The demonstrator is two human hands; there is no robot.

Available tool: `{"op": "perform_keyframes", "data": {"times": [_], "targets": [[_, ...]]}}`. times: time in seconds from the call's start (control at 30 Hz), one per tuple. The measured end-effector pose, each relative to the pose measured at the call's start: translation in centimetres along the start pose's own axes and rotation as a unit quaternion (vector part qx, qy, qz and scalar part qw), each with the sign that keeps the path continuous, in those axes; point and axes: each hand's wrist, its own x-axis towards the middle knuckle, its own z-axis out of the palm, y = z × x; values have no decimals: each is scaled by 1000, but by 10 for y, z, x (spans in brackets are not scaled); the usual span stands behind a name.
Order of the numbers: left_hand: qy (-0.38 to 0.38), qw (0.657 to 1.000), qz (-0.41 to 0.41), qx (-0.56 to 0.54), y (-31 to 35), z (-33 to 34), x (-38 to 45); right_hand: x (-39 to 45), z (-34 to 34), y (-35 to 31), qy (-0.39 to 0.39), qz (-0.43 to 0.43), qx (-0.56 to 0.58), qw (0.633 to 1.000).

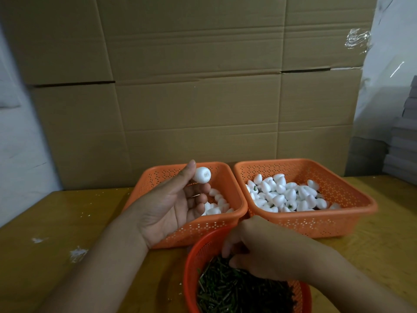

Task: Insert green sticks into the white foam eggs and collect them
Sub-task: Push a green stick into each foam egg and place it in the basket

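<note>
One foam egg [202, 175] is pinched between thumb and fingertips of the left hand [173, 206], raised above the left basket [225, 177] with its dimpled end turned toward the viewer — presumably so that the hole is presented for a stick. The left palm is turned up, the forearm slanted in from the lower left, and the remaining fingers [198, 199] are loosely curled below the egg. The right hand [259, 249] is lowered, knuckles up, into the round basket [191, 263], its fingers curled down among the green sticks [225, 288]; whether a stick is actually gripped cannot be told. Beyond the right hand stands the right basket [338, 224] — eggs are heaped in it, a few showing green, which suggests finished pieces are collected there. All three baskets rest on the desk [67, 222].
</note>
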Motion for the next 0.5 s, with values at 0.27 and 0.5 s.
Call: {"op": "perform_keyframes", "data": {"times": [0.27,0.5], "targets": [[-36,999,18,14,0,0,-3,-3,-4,-5,-48,1,-10,999],[-74,997,35,4,0,-1,-4,-3,-1,-6,-91,25,-54,994]]}}
